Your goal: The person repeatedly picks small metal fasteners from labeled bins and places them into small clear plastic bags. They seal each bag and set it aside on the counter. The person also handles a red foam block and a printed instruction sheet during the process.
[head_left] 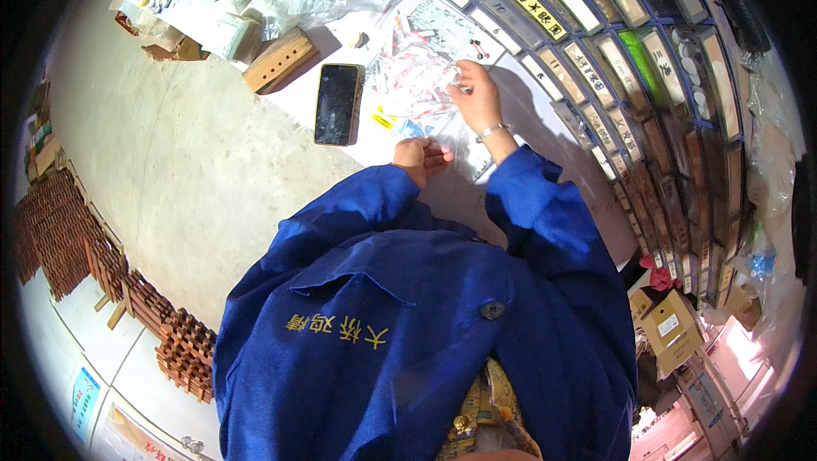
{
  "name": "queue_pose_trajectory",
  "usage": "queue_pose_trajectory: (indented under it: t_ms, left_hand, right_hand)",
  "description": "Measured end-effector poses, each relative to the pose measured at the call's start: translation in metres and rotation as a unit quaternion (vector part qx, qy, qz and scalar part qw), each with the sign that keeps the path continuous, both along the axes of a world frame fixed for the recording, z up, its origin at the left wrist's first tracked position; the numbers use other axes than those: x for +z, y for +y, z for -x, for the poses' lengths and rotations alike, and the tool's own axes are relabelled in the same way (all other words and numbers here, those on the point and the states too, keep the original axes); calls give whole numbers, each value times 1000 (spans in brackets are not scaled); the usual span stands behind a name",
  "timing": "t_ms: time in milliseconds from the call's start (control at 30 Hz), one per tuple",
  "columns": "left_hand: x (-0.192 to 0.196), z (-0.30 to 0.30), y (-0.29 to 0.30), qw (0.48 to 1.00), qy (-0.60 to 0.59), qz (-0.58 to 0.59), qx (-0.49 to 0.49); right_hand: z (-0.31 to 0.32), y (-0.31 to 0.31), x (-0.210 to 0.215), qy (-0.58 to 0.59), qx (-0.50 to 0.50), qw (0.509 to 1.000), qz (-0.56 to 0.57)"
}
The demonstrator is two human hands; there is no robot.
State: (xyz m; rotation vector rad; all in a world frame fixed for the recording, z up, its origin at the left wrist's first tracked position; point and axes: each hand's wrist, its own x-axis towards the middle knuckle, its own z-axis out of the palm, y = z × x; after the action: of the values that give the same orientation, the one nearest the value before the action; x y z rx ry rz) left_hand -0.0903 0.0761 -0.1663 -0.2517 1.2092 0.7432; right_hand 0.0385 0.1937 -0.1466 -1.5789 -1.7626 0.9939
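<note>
Stacks of reddish-brown wooden lattice pieces (128, 282) lie along the far left of the pale worktable (196, 171). Further right, a drilled wooden block (278, 59) and a dark phone (337, 104) rest on white paper. The left hand (419, 157) is curled shut, fingers together; whether it grips anything I cannot tell. The right hand (477, 97) pinches the edge of a clear plastic bag (413, 78) of small red-and-white parts, lying just beyond the phone. Labelled bins (596, 44) curve along the right.
</note>
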Motion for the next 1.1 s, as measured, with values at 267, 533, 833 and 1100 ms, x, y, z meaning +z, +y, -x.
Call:
queue_pose_trajectory:
  t_ms: [267, 533, 833, 1100]
  left_hand:
    - [8, -10, -1, 998, -12, 0, -69]
    - [4, -11, -7, 991, 19, 25, -127]
    - [19, -2, 7, 997, 18, 57, -42]
    - [22, -5, -20, 997, -25, 68, -15]
  right_hand:
    - [-21, -37, 18, -223, 287, 920, -145]
    - [-40, -23, -1, -210, 83, 969, -103]
    - [-65, -34, -2, -132, 92, 987, 16]
    - [-59, -36, -1, -99, 110, 984, 99]
